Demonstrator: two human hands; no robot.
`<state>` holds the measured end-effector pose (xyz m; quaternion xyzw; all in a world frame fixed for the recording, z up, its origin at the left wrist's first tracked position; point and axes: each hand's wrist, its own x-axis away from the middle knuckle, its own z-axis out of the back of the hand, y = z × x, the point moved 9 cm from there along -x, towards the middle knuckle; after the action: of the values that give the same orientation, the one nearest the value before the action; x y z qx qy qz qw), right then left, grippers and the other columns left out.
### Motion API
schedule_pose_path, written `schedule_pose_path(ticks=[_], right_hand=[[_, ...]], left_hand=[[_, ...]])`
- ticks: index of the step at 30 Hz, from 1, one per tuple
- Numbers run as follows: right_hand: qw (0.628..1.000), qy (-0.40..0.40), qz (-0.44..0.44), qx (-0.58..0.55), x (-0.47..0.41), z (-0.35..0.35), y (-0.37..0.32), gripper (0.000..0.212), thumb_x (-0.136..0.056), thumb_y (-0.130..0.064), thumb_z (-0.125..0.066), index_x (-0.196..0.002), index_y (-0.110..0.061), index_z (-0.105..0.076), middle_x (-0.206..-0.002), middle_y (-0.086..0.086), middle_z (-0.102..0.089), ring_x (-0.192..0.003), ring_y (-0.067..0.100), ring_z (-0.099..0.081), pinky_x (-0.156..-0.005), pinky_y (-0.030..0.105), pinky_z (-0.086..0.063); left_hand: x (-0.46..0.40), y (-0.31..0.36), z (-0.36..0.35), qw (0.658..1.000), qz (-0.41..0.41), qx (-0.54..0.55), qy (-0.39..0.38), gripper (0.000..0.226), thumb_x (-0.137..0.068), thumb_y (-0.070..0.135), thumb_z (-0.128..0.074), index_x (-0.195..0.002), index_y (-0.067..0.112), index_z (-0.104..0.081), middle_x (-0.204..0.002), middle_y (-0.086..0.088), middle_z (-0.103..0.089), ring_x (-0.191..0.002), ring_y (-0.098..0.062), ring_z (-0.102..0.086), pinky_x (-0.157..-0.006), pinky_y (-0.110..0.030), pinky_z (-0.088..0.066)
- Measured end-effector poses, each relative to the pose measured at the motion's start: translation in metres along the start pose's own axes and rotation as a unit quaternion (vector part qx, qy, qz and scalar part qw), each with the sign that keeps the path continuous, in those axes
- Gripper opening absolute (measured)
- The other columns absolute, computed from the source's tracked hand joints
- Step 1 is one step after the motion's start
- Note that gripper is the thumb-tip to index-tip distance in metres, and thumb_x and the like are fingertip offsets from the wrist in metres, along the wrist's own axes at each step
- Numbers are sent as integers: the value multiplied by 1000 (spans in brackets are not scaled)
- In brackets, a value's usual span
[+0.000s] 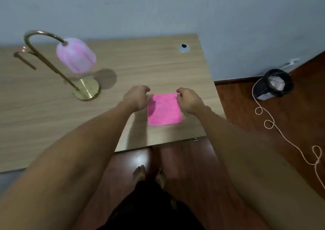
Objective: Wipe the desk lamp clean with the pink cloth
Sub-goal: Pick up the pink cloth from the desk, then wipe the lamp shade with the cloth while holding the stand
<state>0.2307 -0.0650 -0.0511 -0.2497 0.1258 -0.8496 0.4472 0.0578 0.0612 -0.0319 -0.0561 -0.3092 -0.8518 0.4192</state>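
Observation:
A pink cloth [164, 110] lies flat and folded on the wooden desk [158, 68], near its front right part. My left hand [137, 97] pinches the cloth's far left corner. My right hand [189, 100] pinches its far right corner. The desk lamp [77, 55] stands to the left: a round gold base [87, 90], a curved gold neck and a pink-and-white striped shade hanging over the desk. The lamp is about a forearm's length left of my left hand and apart from it.
A grey cable-hole cap [184, 48] sits at the desk's far right. The desk backs onto a pale wall. On the wooden floor to the right stand a black basket [274, 84] and a looped cord [288, 141]. My bare feet [149, 175] are below the desk's front edge.

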Motion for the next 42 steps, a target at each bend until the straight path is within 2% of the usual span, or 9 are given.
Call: schedule_pose_path(ticks=[7, 11, 15, 22, 27, 30, 35, 40, 42], right_hand=[[1000, -20, 16, 1, -27, -39, 17, 43, -98, -3, -52, -140, -3, -56, -135, 23, -57, -126, 38, -55, -106, 43, -44], [1000, 9, 18, -22, -43, -50, 24, 40, -97, -6, -58, -137, -6, -62, -128, 22, -56, -119, 38, -56, -104, 43, -47], [998, 34, 15, -45, -56, -49, 29, 20, -96, -9, -63, -113, -8, -72, -115, 17, -57, -105, 34, -60, -94, 39, -51], [980, 50, -40, -189, -55, -22, 19, 10, -88, -5, -60, -87, -15, -58, -78, -6, -55, -74, 15, -51, -62, 24, -41], [919, 65, -88, -378, -51, 18, -3, 11, -91, -7, -66, -100, -9, -59, -88, 3, -63, -81, 23, -61, -60, 32, -50], [904, 14, -82, -420, -46, 37, -25, 36, -86, -18, -83, -116, -13, -64, -112, 7, -71, -95, 22, -73, -76, 37, -64], [869, -71, -42, -488, -31, 65, -76, 42, -71, -10, -94, -103, -10, -67, -107, 15, -77, -91, 27, -80, -79, 38, -67], [847, -132, -36, -514, -22, 78, -123, 42, -82, 10, -71, -121, -6, -65, -115, 19, -70, -100, 34, -69, -107, 53, -53], [853, -122, -30, -507, -20, 87, -143, 42, -85, 9, -61, -124, -6, -66, -108, 17, -66, -98, 31, -64, -105, 50, -53]], left_hand=[[-26, -17, -40, 999, 23, 34, -11, 20, -94, 20, -60, -105, 9, -73, -109, -16, -75, -103, -36, -70, -93, -48, -59], [-42, -23, -53, 999, 26, 47, 5, 13, -88, 11, -59, -75, 11, -57, -89, -21, -67, -84, -40, -69, -74, -47, -59], [-52, -32, -59, 993, 51, 99, 26, 18, -91, 12, -64, -105, 12, -76, -110, -21, -70, -97, -36, -72, -92, -45, -60], [-41, -32, -37, 960, 100, 257, 43, 9, -82, 2, -68, -90, 4, -65, -104, -18, -76, -100, -36, -72, -90, -47, -60], [-38, -13, 13, 928, 83, 359, 51, 16, -90, 0, -67, -101, 9, -60, -83, -15, -63, -72, -23, -56, -65, -33, -47], [-33, -1, 51, 920, 67, 374, 93, 11, -91, 4, -69, -102, 3, -69, -82, -13, -60, -76, -21, -53, -68, -37, -46], [-18, 17, 105, 919, 29, 372, 127, 16, -97, 15, -64, -82, 18, -62, -77, -1, -58, -79, -21, -52, -62, -30, -42], [-5, 22, 149, 918, 4, 358, 170, 8, -96, 20, -65, -89, 18, -67, -87, -3, -67, -85, -21, -59, -74, -32, -48], [2, 17, 174, 916, 2, 344, 205, 6, -95, 21, -67, -91, 17, -70, -88, -2, -70, -86, -21, -62, -77, -34, -51]])
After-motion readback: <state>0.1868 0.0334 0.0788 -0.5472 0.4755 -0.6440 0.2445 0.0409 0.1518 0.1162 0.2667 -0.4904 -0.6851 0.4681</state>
